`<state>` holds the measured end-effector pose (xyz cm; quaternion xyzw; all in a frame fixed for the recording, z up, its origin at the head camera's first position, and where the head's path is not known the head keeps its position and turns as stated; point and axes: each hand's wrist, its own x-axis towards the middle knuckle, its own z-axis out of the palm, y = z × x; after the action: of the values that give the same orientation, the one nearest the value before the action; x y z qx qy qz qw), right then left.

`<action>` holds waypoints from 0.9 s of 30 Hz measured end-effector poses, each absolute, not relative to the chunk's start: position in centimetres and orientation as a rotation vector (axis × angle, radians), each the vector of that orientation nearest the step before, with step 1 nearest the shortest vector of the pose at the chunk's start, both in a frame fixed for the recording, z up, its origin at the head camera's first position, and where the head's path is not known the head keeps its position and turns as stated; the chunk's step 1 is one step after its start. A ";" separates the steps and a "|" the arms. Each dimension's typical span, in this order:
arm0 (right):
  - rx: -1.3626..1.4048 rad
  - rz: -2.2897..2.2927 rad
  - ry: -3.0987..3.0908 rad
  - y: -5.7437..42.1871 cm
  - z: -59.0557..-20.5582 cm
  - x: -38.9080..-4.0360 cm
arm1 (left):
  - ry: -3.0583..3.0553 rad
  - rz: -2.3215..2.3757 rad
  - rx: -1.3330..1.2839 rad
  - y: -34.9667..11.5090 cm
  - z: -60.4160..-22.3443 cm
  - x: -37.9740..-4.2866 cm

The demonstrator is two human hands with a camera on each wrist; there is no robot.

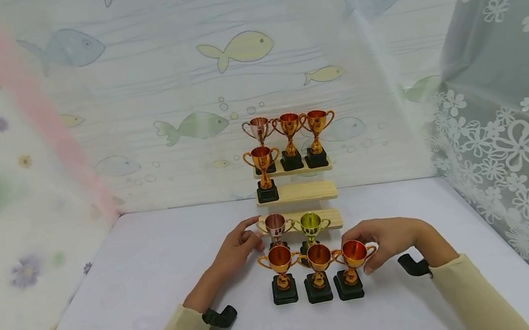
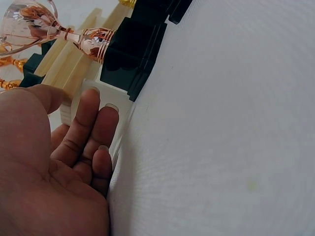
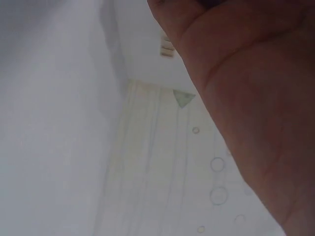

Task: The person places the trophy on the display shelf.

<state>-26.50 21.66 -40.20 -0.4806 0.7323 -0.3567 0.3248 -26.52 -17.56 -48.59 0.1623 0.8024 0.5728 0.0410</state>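
My left hand (image 1: 236, 252) is at the left end of a wooden tiered stand (image 1: 330, 218), index finger stretched to the lowest step and the other fingers loosely bent. Beside it a rose-coloured trophy cup (image 2: 130, 54) stands on the table, with a yellow-gold trophy cup (image 1: 311, 225) to its right. My right hand (image 1: 390, 237) curves around the right front orange trophy cup (image 1: 354, 254), fingers partly behind it. The thumb looks apart from its stem; the right wrist view does not show the cup. A middle orange trophy cup (image 1: 318, 258) and a left one (image 1: 279, 259) complete the front row.
On the stand's top step are a rose trophy (image 1: 259, 128) and two orange trophies, one at the right end (image 1: 316, 123). Another orange trophy (image 1: 262, 161) occupies the middle step's left end. Fish-patterned curtains (image 1: 247, 48) rise behind the white table (image 1: 167, 236).
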 end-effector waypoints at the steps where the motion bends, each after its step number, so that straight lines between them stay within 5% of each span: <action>1: -1.245 -0.933 1.926 21.6 -40.3 -26.5 | 2.454 1.759 0.492 -17.5 -48.7 -26.5; 27: -1.377 -0.985 1.844 19.9 -41.6 -26.4 | 2.515 1.704 0.450 -17.4 -48.5 -26.5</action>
<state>-26.41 19.89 -41.64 -0.5224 0.6993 -0.3736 0.3138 -26.48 -17.37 -48.54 0.1463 0.8184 0.5546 0.0351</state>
